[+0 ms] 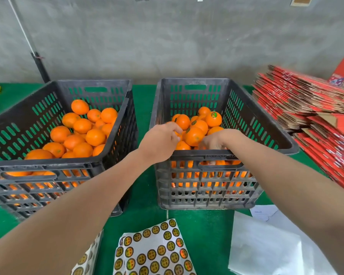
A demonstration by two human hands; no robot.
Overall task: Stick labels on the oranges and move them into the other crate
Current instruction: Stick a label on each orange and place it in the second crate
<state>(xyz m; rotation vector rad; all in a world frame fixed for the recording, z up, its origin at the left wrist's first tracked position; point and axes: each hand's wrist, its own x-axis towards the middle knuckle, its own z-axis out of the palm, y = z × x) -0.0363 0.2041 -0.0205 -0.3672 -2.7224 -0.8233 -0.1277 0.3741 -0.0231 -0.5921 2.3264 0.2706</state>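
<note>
Left hand (161,139) and right hand (216,140), fingers curled, sit in the right crate (187,154); whether either holds anything cannot be determined. Unlabelled oranges (81,126) lie at 9 o'clock, nearer the left hand.

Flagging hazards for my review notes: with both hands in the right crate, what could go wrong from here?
1. The oranges in the right crate are heaped; the left hand and right hand among them could nudge one loose and bruise it.
2. The sticker sheet lies curled below the forearms; an arm pulling back might drag or crease it.
</note>
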